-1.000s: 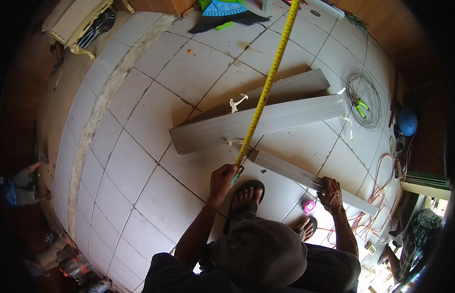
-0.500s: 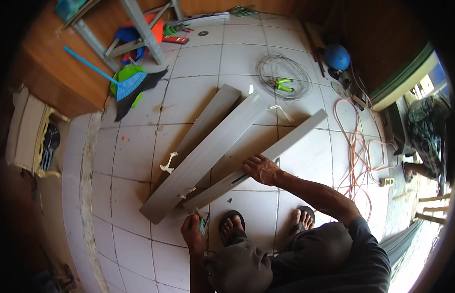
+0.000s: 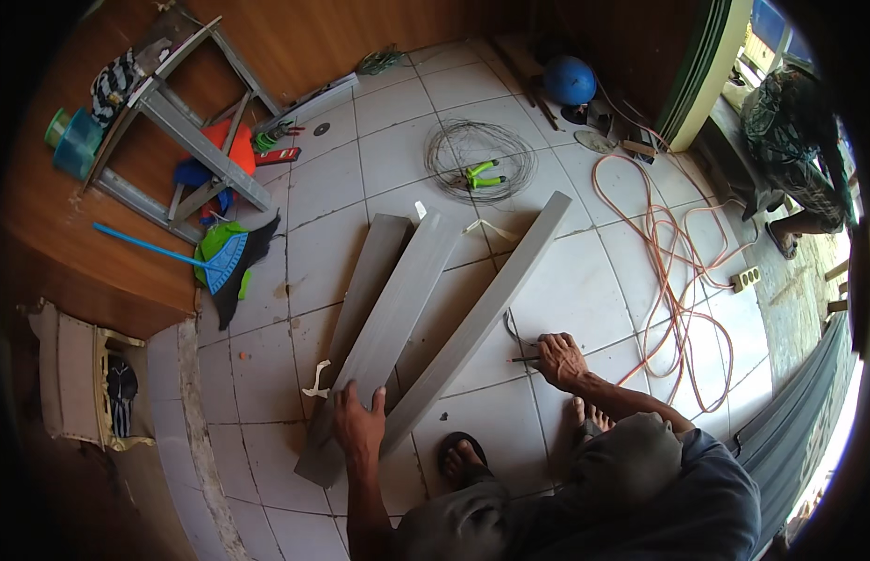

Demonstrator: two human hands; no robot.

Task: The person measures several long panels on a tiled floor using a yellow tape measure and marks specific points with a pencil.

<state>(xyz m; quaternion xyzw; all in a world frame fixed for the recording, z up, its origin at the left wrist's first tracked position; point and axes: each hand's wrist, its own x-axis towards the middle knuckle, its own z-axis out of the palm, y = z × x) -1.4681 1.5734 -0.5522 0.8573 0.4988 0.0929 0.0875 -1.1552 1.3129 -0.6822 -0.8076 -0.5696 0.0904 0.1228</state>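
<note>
My left hand [image 3: 358,421], fingers apart, is at the near part of the middle grey board [image 3: 402,299], seemingly touching it. A darker grey board [image 3: 368,271] lies to its left; a narrower one [image 3: 505,280] slants away to the right. My right hand [image 3: 561,360] grips a thin pencil-like stick [image 3: 519,359] over the tiles, right of the narrow board. A dark curved item [image 3: 513,327], too small to name, is just beyond it. Pale torn strips [image 3: 315,383] hang by the boards.
Coiled wire with green pliers [image 3: 484,176], an orange cord [image 3: 659,290] with socket block [image 3: 745,278], a blue ball-like object [image 3: 570,80], a metal ladder [image 3: 201,150], a broom [image 3: 229,266] and an armchair [image 3: 66,374] surround me. A person [image 3: 781,140] is at the doorway.
The yellow tape is no longer visible. My left hand has let go of the teal-handled item and moved onto the boards. My right hand has left the narrow board, which now slants more steeply.
</note>
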